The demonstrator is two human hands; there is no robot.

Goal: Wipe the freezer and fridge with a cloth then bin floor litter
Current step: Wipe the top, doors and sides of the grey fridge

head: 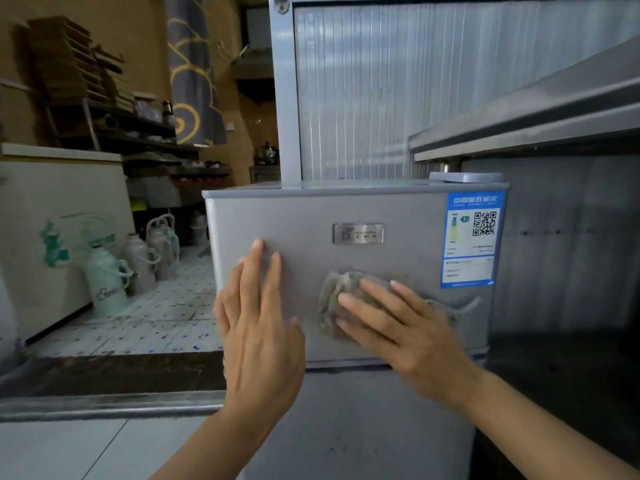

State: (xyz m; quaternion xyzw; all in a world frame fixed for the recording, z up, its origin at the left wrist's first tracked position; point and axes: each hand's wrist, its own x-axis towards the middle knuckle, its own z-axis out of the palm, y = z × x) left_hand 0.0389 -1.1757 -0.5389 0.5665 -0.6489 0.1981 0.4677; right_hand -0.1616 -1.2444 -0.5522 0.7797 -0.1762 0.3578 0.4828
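Note:
A small silver fridge point(408, 216) fills the middle of the view, its upper freezer door facing me with a metal badge and a blue label. My right hand point(398, 327) presses a crumpled grey cloth point(332, 299) flat against the lower part of that upper door. My left hand point(259, 327) lies flat on the same door, to the left of the cloth, fingers spread and holding nothing. The lower fridge door point(363, 427) shows below my hands, partly hidden by my forearms.
A white chest freezer point(52, 209) stands at the left. Several thermos flasks point(138, 261) stand on the tiled floor beside it. A steel counter point(536, 112) overhangs at the right. A raised metal threshold point(104, 407) crosses the floor at lower left.

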